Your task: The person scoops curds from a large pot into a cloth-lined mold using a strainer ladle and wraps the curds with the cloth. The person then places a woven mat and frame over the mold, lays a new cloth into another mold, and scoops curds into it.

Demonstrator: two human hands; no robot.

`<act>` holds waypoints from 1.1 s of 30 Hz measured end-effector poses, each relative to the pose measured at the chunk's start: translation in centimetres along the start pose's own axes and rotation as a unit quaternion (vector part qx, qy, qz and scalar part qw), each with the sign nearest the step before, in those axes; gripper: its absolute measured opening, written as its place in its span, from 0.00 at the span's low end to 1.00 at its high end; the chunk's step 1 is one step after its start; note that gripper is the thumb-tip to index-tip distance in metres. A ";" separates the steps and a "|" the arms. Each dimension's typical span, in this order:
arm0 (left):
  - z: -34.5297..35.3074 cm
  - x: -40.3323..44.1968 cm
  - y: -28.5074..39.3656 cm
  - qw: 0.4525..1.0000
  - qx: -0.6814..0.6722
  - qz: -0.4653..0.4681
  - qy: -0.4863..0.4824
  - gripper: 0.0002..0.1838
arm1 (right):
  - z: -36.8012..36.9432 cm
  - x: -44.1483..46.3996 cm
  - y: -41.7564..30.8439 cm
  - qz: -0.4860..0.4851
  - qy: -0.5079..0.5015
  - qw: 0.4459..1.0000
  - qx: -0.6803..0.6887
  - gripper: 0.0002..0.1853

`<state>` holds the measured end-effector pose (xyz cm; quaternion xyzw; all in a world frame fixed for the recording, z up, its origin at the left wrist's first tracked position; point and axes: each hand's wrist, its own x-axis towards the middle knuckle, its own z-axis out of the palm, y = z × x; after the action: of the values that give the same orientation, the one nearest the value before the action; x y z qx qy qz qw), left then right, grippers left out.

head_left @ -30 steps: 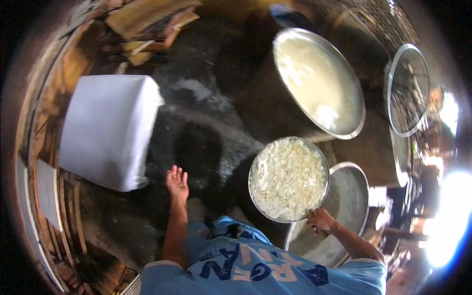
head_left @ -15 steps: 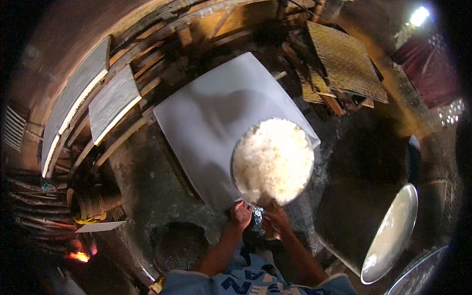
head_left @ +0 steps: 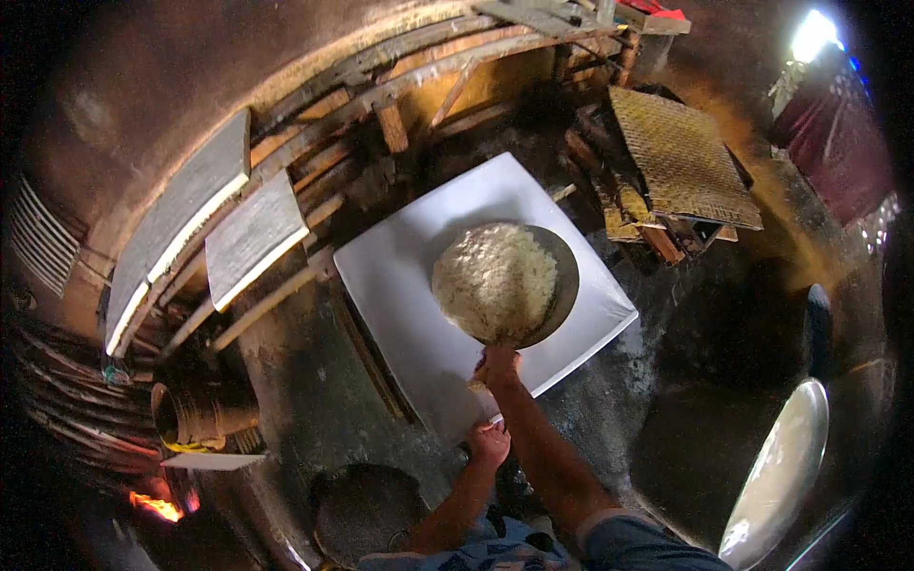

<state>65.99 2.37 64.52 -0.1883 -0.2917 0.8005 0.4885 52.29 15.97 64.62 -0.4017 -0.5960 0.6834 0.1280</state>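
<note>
A round, shallow pan [head_left: 567, 290] is over the white cloth-like sheet [head_left: 400, 285], tilted toward the left. White, lumpy, curd-like food [head_left: 495, 281] lies heaped toward its left side, leaving the right inside wall bare. I cannot tell whether some food has passed over the left rim. My right hand [head_left: 501, 365] is closed around the pan's handle close to the rim. Lower down, my left hand [head_left: 488, 443] is closed at the sheet's near corner. A small white edge shows at its fingers, but I cannot make out what it holds.
Flat boards [head_left: 257, 238] lean on a wooden rack at left. A fire [head_left: 155, 506] burns at lower left near a barrel-like container [head_left: 205, 414]. At right stand a woven mat [head_left: 681, 157] on wood and a large round vessel [head_left: 781, 476] with pale liquid. A dark round vessel [head_left: 371, 514] sits close by.
The pan has moved left over the sheet and tilted, and the food has shifted to its left side. My right arm reaches farther forward. The camera view has shifted.
</note>
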 end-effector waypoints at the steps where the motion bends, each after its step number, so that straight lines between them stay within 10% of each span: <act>1: 1.0 0.2 -1.0 1.000 0.004 0.014 0.017 0.24 | -0.9 -1.2 -5.6 0.126 0.058 0.986 0.091 0.05; 2: 2.0 0.5 -1.9 0.999 0.008 0.028 0.034 0.24 | -1.9 -2.0 -9.0 0.251 0.111 0.945 0.180 0.06; 4: 3.5 1.5 -3.3 0.856 0.300 0.270 0.323 0.23 | -3.5 -2.1 -10.6 0.113 0.108 0.981 -0.117 0.13; 6: 2.4 1.3 -2.0 0.858 0.280 0.275 0.332 0.18 | -5.3 -3.8 -16.8 0.227 0.331 0.907 0.130 0.15; 8: -1.6 1.9 2.3 0.860 0.325 0.241 0.312 0.16 | -9.3 -4.2 -19.6 0.193 0.357 0.909 0.090 0.19; 13: 1.5 0.8 0.7 0.864 0.412 0.069 0.282 0.18 | -24.8 -13.4 -20.4 -0.178 0.462 0.868 0.031 0.25; 16: 0.6 1.6 -7.1 0.677 0.540 0.154 0.476 0.21 | -34.6 -29.4 -19.4 -0.331 0.460 0.816 0.112 0.21; 22: -13.4 -2.5 -30.7 0.540 0.759 -0.203 0.303 0.37 | -48.9 -55.1 -3.2 -0.165 0.644 0.747 0.011 0.16; 26: -18.8 -11.7 -44.9 0.281 0.854 -0.436 0.035 0.32 | -45.8 -63.7 11.2 0.048 0.630 0.700 0.332 0.12; 30: -27.0 -15.2 -47.4 0.134 0.864 -0.440 -0.204 0.27 | -39.0 -62.1 29.7 0.083 0.653 0.431 0.617 0.08; 33: -29.9 -16.5 -47.1 0.153 0.863 -0.480 -0.034 0.32 | -36.3 -62.1 39.3 0.136 0.535 0.163 0.818 0.05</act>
<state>122.62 12.70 72.79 0.5602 0.5395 0.1459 0.6114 129.73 -8.82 54.36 -0.4075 0.5844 0.4014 0.5755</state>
